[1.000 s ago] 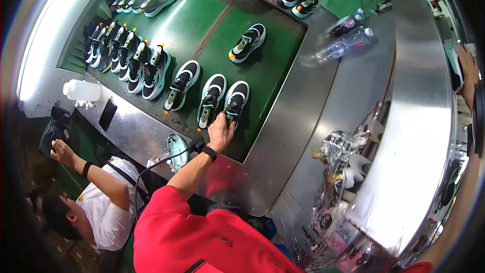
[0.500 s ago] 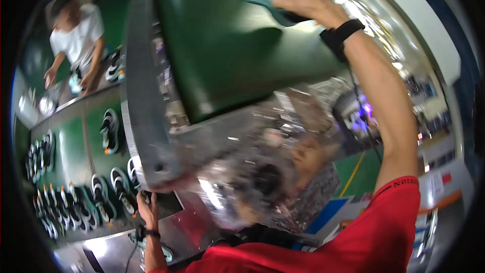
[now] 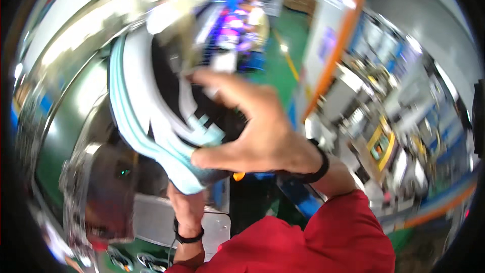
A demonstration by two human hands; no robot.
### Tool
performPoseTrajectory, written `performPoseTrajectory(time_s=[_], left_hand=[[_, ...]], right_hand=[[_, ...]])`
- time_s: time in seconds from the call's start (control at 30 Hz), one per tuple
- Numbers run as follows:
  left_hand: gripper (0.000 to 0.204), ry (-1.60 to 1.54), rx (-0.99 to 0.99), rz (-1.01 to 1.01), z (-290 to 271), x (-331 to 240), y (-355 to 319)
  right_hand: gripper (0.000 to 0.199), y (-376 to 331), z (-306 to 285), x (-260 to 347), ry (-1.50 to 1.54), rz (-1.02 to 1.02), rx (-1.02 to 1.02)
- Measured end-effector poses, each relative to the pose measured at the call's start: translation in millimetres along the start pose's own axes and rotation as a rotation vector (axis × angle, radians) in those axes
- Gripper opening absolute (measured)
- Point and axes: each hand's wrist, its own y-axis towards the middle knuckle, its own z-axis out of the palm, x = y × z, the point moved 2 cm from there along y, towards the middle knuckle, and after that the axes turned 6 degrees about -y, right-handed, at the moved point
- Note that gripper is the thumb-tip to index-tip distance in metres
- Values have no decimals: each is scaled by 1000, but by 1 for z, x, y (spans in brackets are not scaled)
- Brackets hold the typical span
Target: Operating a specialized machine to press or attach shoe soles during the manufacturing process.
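A white and black sneaker with a pale teal sole [image 3: 136, 76] is held up large and close, left of the middle, its upper part smeared by motion. My right hand [image 3: 252, 126] is closed on it from the right, thumb on the teal heel end and fingers over the dark opening. Behind and below the shoe's lower end rises my left hand [image 3: 187, 207]; its fingers are hidden by the sneaker, so what it grips cannot be made out. A small orange piece [image 3: 239, 176] shows just under my right hand.
At left is a dark machine housing [image 3: 108, 192] beside a green belt [image 3: 65, 126]. A bare metal plate [image 3: 156, 222] lies below. More sneakers [image 3: 118, 258] are at lower left. An orange-edged panel [image 3: 328, 45] stands ahead; a cluttered bench with a yellow tray [image 3: 381, 144] is at right.
The view has swung to the right. My right hand has brought the sneaker from above the green belt to close in front of me. My left hand has left the shoe rows.
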Motion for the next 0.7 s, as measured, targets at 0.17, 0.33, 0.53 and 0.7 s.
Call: performPoseTrajectory(time_s=[0.17, 0.33, 0.53, 0.7], left_hand=[[69, -545, 298, -316, 167, 37, -5], [50, -524, 612, -623, 318, 91, -65], [57, -166, 1148, -750, 474, 181, -142], [57, 166, 1233, -577, 622, 296, -171]], right_hand=[[68, -131, -111, -24, -179, 730, -177], [71, -305, -207, -30, 42, 849, -647], [58, -469, -307, -11, -229, 1067, -1204], [56, -542, -371, 35, -640, 1112, -1393]])
